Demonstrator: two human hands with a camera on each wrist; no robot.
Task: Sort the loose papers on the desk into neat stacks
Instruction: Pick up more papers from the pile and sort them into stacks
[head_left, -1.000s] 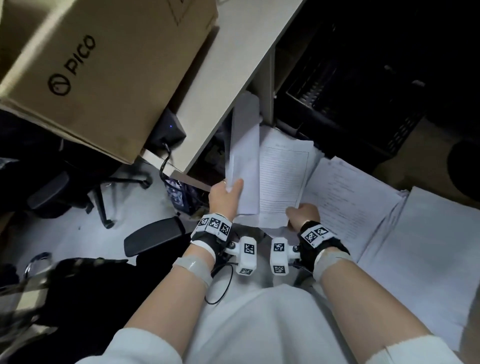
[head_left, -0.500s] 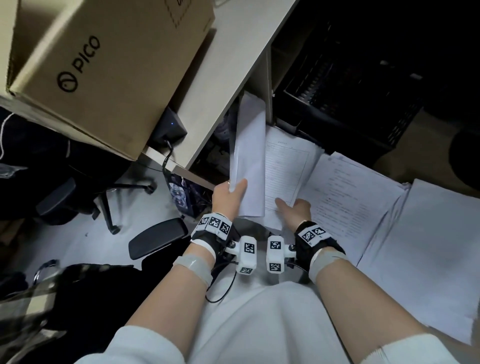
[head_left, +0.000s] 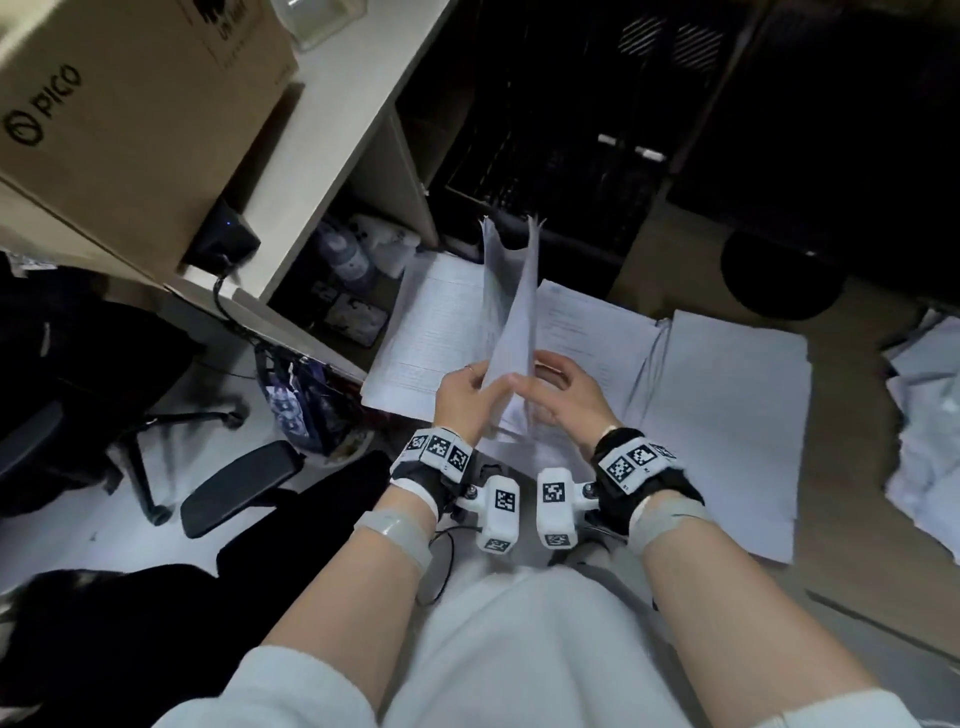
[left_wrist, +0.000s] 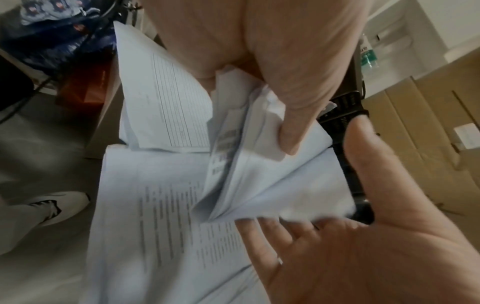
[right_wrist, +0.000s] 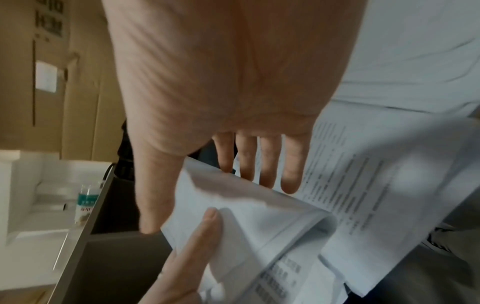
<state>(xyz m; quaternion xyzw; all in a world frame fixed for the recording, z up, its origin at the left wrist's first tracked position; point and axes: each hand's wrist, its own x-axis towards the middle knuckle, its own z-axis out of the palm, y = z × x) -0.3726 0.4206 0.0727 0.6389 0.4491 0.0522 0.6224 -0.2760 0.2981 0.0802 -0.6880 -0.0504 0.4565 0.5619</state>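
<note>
The left hand (head_left: 465, 395) pinches a small sheaf of white printed paper sheets (head_left: 511, 317) by its lower corner, thumb on one face and the other fingers (left_wrist: 293, 115) curled behind, so the sheaf stands nearly upright with its top edges fanned apart into two leaves. The right hand (head_left: 563, 397) is right beside it with palm turned toward the sheaf; its fingers (right_wrist: 291, 164) are straight and spread, the thumb lying along the sheaf's near edge. Whether the palm itself touches the paper cannot be told.

Beneath the hands, on the brown floor (head_left: 852, 467), lie several flat piles: a white ruled form sheet (head_left: 431, 332) to the left, a white stack of sheets with printed lines of text (head_left: 587, 332) just right of the held sheaf, and a wide blank white stack (head_left: 727, 415) further right. A looser, rumpled heap of white papers (head_left: 924, 415) sits at the far right edge. Up left, a large brown cardboard box (head_left: 130, 114) stands on the pale table (head_left: 332, 119), and a black office chair (head_left: 234, 483) is at the left.
</note>
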